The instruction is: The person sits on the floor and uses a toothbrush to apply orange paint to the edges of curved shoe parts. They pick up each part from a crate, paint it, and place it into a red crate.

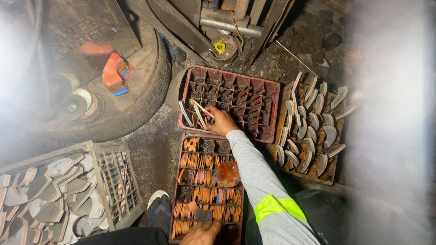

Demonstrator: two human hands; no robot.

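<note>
Fingers of the right hand (221,121) are pinching thin curved strips (198,112) over the red crate (268,97); the left hand (202,232) is gripping a grey piece (199,212); loosely pinched strips risk slipping into a compartment.

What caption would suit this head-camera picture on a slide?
Right hand places curved pieces in a red crate; left hand holds a flat piece over another crate.

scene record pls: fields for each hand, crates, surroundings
right hand: right hand reaches into upper red crate, pinching thin curved pieces
left hand: left hand grips a flat grey piece at lower crate's near edge
lower crate: lower red crate, cells packed with orange curved pieces
right tray: tray of pale crescent pieces standing on edge
left: grey crate; tyre
foot: shoe
</note>
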